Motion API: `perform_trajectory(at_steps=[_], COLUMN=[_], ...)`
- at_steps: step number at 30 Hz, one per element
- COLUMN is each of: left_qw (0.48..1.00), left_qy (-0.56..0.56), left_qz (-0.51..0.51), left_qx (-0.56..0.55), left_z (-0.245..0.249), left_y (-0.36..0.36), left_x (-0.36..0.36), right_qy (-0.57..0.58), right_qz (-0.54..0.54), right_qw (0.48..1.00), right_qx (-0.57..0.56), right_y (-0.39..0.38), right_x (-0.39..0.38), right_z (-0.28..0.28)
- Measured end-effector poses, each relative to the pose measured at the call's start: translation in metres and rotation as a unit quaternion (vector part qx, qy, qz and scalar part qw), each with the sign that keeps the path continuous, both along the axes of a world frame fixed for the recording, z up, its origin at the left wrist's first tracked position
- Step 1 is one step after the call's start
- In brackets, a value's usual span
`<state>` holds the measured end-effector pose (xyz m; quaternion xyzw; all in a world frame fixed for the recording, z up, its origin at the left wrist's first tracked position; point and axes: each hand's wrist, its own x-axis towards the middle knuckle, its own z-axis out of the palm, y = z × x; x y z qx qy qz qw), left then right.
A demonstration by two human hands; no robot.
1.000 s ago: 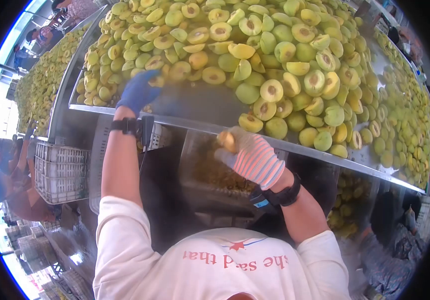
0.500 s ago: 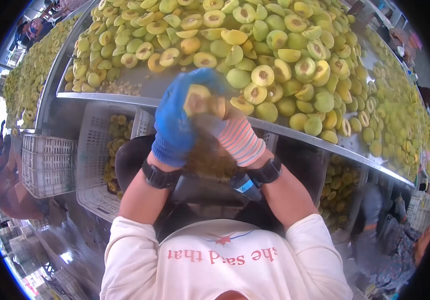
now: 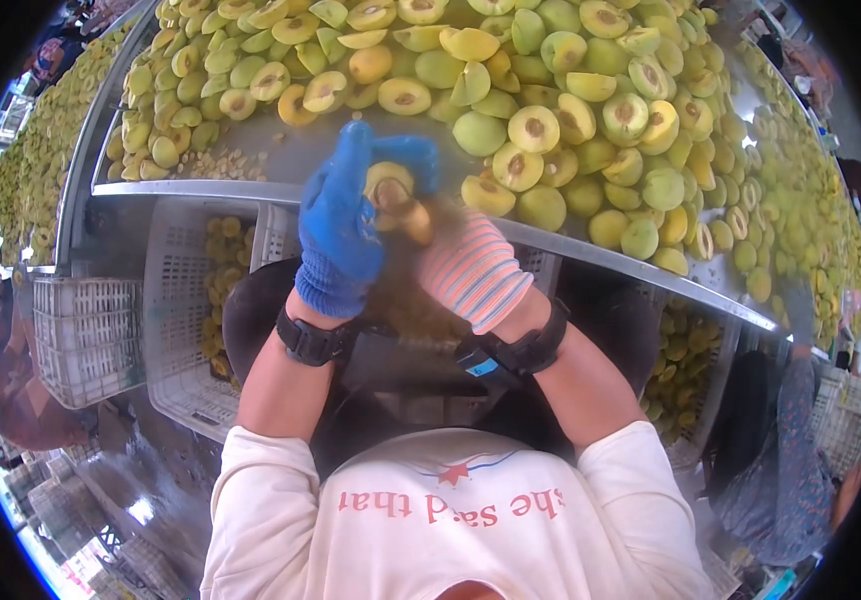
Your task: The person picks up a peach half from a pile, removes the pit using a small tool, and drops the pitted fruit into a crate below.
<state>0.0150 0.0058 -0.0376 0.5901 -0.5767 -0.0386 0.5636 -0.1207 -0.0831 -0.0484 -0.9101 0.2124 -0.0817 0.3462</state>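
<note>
My left hand (image 3: 342,205), in a blue rubber-coated glove, is closed around a halved yellow-green stone fruit (image 3: 388,186). Its cut face and brown pit hollow face up between thumb and fingers. Just below hangs an orange-brown piece (image 3: 414,222), touching the half in this view. My right hand (image 3: 475,268), in a pink and grey striped knit glove, is curled close beside it. Its fingertips are blurred, and I cannot tell what they grip. Both hands are in front of the metal table edge (image 3: 250,190), near a big heap of fruit halves (image 3: 590,130).
Small pits (image 3: 220,164) lie on the tabletop at left. Under the table stand a white crate (image 3: 175,330) with fruit and another fruit-filled crate (image 3: 685,370) at right. A stacked white crate (image 3: 88,340) is farther left. Other people sit at both sides.
My left hand's fingers have spread away from the fruit half at the top. My right hand has drawn slightly down and back from it. The view has shifted a little.
</note>
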Motion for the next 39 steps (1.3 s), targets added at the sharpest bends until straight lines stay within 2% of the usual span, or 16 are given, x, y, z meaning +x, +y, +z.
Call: perform_trajectory(at_steps=[3, 5, 7, 9, 11, 12, 14, 16, 17, 19, 22, 25, 30, 32, 35, 39], left_qw=[0.997, 0.996, 0.993, 0.983, 0.972, 0.966, 0.891, 0.93, 0.981, 0.991, 0.994, 0.975, 0.926, 0.953, 0.95, 0.963], left_qy=[0.064, 0.074, 0.11, 0.182, 0.234, 0.257, 0.442, 0.351, 0.154, -0.022, 0.085, 0.209, 0.344, 0.279, 0.3, 0.262], left_qz=[-0.002, -0.004, -0.002, 0.003, 0.001, -0.006, -0.102, -0.098, -0.044, 0.005, -0.026, -0.071, -0.157, -0.121, -0.081, -0.029], left_qx=[0.03, 0.052, 0.032, -0.008, -0.015, -0.009, -0.009, 0.052, 0.108, 0.133, 0.067, 0.028, -0.014, 0.004, 0.025, 0.052], left_z=[-0.004, 0.005, 0.012, 0.01, 0.01, 0.009, 0.011, 0.023, 0.037, 0.042, 0.02, 0.003, -0.002, -0.004, -0.014, 0.005], left_y=[0.006, 0.007, 0.002, -0.002, -0.005, -0.007, -0.009, -0.005, 0.002, 0.005, 0.003, 0.002, -0.002, 0.003, 0.003, -0.001], left_x=[0.004, 0.005, 0.003, 0.0, -0.003, -0.005, -0.011, -0.015, -0.012, -0.009, -0.002, 0.001, -0.005, -0.001, 0.001, -0.013], right_qy=[-0.04, -0.066, -0.114, -0.106, -0.103, -0.105, -0.154, -0.22, -0.238, -0.223, -0.196, -0.099, -0.146, -0.143, -0.156, -0.092], right_qz=[0.025, 0.058, 0.123, 0.033, -0.025, -0.038, -0.075, -0.119, -0.141, -0.181, -0.188, -0.1, -0.073, -0.057, -0.029, 0.068], right_qw=[0.994, 0.995, 0.971, 0.993, 0.975, 0.966, 0.951, 0.946, 0.947, 0.957, 0.96, 0.983, 0.976, 0.98, 0.974, 0.989], right_qx=[0.102, 0.048, -0.168, 0.047, 0.193, 0.232, 0.258, 0.206, 0.165, 0.03, 0.073, 0.12, 0.142, 0.127, 0.163, -0.098], right_y=[0.004, 0.004, 0.0, 0.0, 0.0, 0.0, -0.003, -0.009, -0.011, -0.012, -0.005, 0.007, 0.013, 0.013, 0.015, 0.011], right_x=[0.008, 0.008, 0.003, -0.002, -0.005, -0.006, -0.007, -0.005, -0.005, -0.005, -0.01, -0.013, -0.007, -0.006, -0.002, -0.003], right_z=[-0.016, -0.014, -0.003, 0.003, 0.013, 0.02, 0.022, 0.02, 0.02, 0.027, 0.033, 0.024, -0.002, -0.008, 0.001, 0.001])
